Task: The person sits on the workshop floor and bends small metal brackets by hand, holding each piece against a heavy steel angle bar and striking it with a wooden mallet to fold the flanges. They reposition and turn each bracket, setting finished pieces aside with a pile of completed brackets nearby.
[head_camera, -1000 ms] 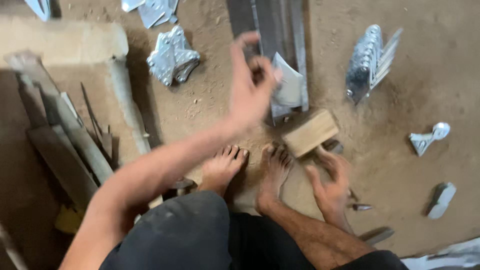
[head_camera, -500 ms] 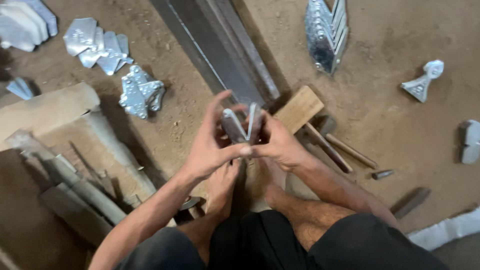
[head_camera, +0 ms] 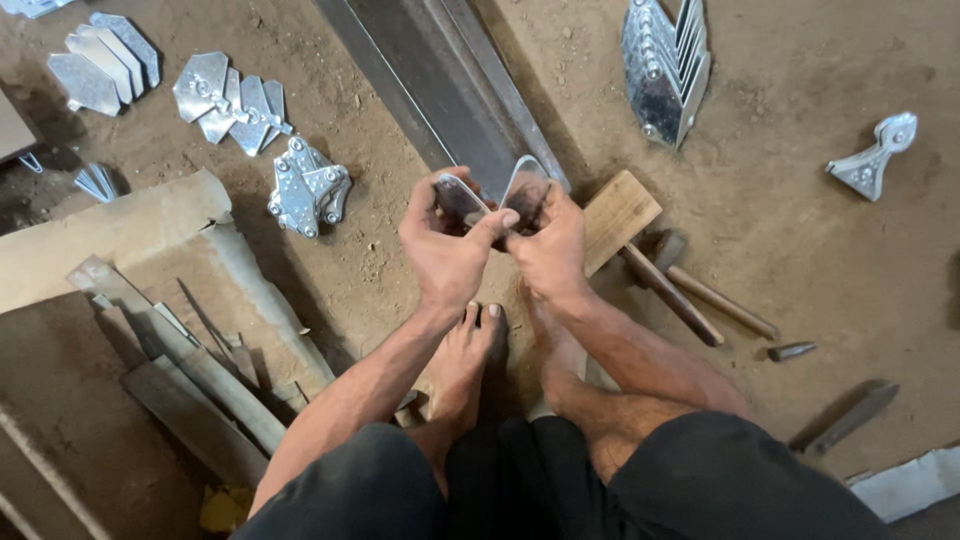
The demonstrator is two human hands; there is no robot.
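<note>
We are crouching barefoot on the dirt floor (head_camera: pixel 830 290) by the long grey steel channel (head_camera: pixel 440 90), left hand (head_camera: pixel 445 250) and right hand (head_camera: pixel 545 245) each pinching one leaf of the hinged shiny metal plate pair (head_camera: pixel 495 200), fingers clamped tight. Thin edges are risking cuts or a slip onto our toes. Half a second back, the wooden mallet (head_camera: pixel 620 215) was sitting equally close.

Two shiny, rounded-tip metal plates (head_camera: pixel 492 203), spread in a V, held upright just above centre, toward twelve o'clock.
</note>
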